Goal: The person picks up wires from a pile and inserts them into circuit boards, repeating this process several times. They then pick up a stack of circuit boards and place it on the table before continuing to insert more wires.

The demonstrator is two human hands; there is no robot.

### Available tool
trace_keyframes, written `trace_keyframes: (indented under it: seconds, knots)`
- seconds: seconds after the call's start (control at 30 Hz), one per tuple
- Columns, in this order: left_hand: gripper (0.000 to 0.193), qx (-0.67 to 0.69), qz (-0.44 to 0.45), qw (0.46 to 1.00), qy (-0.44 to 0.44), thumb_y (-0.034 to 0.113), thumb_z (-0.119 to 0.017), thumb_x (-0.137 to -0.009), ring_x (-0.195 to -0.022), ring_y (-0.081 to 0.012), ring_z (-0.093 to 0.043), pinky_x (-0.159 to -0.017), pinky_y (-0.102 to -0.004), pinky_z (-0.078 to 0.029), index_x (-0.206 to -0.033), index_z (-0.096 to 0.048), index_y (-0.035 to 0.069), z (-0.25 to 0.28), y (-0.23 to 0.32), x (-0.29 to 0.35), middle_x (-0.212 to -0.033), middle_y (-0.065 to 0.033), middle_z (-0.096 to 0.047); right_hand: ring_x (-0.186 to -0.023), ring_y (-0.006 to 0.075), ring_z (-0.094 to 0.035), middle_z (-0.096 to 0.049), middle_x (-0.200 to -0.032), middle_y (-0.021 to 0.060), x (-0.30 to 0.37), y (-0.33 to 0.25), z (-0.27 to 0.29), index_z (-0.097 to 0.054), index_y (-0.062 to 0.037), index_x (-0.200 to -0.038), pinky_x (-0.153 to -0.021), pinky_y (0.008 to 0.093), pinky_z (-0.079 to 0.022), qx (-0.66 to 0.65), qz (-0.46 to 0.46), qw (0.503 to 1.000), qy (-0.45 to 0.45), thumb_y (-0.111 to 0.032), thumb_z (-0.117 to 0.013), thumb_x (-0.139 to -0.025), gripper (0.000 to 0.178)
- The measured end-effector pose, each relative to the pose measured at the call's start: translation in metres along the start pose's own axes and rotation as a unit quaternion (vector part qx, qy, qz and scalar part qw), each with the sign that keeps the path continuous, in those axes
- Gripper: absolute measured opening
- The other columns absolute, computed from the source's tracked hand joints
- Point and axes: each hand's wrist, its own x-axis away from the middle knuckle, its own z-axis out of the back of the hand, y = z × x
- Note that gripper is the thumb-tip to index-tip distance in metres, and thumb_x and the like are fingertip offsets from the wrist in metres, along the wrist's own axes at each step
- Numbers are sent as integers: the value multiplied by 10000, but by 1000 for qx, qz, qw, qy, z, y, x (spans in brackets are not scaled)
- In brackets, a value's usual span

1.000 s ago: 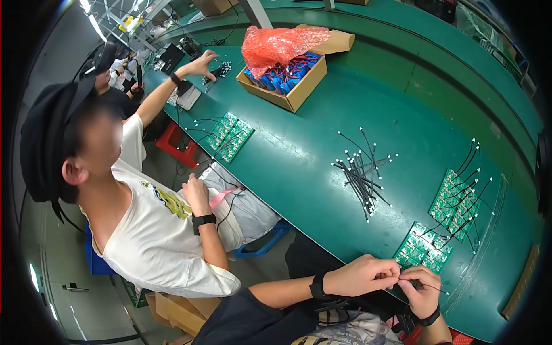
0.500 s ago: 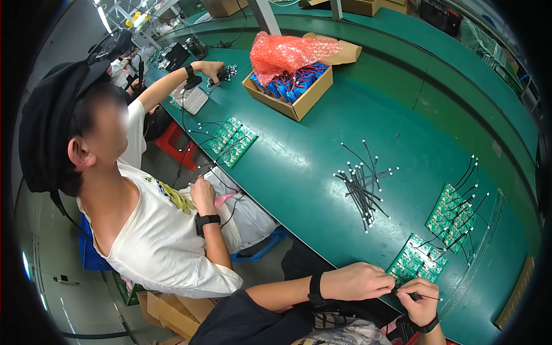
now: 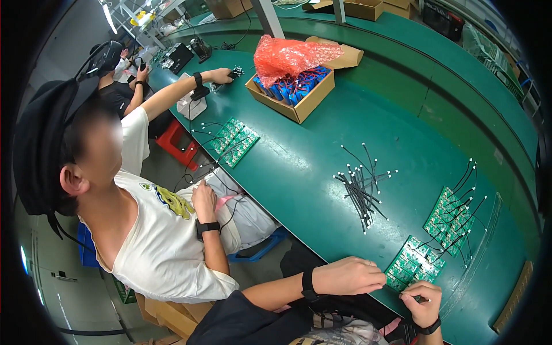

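Both my hands are at the table's near edge, by a green circuit board panel [image 3: 415,261]. My left hand [image 3: 352,277] has its fingers pinched together at the panel's left corner; whatever they hold is hidden. My right hand [image 3: 423,303] is closed at the panel's near side, on a short black cable [image 3: 426,299] whose white end shows by the fingers. Behind this panel lies a second circuit board panel [image 3: 449,221] with several black cables standing up from it. A loose pile of black cables [image 3: 361,198] with white connectors is farther left.
At my left a co-worker [image 3: 167,230] sits, one arm stretched to a cable bunch [image 3: 236,72]. Another board panel [image 3: 236,142] lies before them. A cardboard box [image 3: 287,109] holds blue wired packs under red bubble wrap [image 3: 290,57]. A brown strip [image 3: 513,296] lies at the right edge.
My hands have drawn apart, the left moving a little left and the right slightly downward. The co-worker's outstretched hand has shifted right toward the cable bunch.
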Motion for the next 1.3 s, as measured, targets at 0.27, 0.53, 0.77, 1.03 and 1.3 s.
trace_keyframes:
  seconds: [0.27, 0.53, 0.77, 1.03, 1.3]
  knots:
    - [102, 63, -4, 998, 8, 145, -711, -971, -835, -271, -660, -740, -388, -547, -979, -664, 54, 10, -18, 8, -894, -65, -679, -701, 208, -710, -741, -785, 120, 9, 8, 9, -753, 16, -789, -660, 303, -552, 7, -16, 999, 29, -46, -774, -832, 79]
    - [88, 120, 33, 992, 35, 82, -740, -921, -815, -248, -663, -722, -356, -543, -948, -660, 56, 12, -25, 11, -881, -45, -682, -707, 216, -716, -728, -805, 133, 4, 8, 11, -752, 29, -838, -660, 315, -569, -18, -30, 999, 21, -57, -743, -871, 93]
    - [97, 116, 42, 990, 63, 74, -754, -902, -804, -249, -669, -714, -357, -547, -947, -670, 55, 15, -23, 12, -871, -49, -685, -695, 216, -716, -716, -803, 133, -5, 8, 9, -743, 43, -858, -658, 325, -577, -30, -14, 999, 2, -71, -711, -904, 127]
    - [109, 118, 38, 990, 71, 67, -760, -896, -805, -258, -677, -718, -359, -554, -987, -699, 61, 6, -25, 11, -867, -56, -699, -682, 222, -716, -726, -806, 132, -5, 3, 9, -748, 35, -857, -657, 333, -575, -18, -47, 999, 8, -70, -704, -915, 128]
    - [78, 64, 101, 992, 49, 76, -811, -865, -804, -248, -695, -741, -369, -562, -911, -751, 59, 19, -14, 3, -913, -60, -739, -752, 216, -721, -768, -890, 106, -16, -4, 19, -808, -21, -1029, -687, 325, -555, 14, 11, 997, -71, -74, -753, -936, 120]
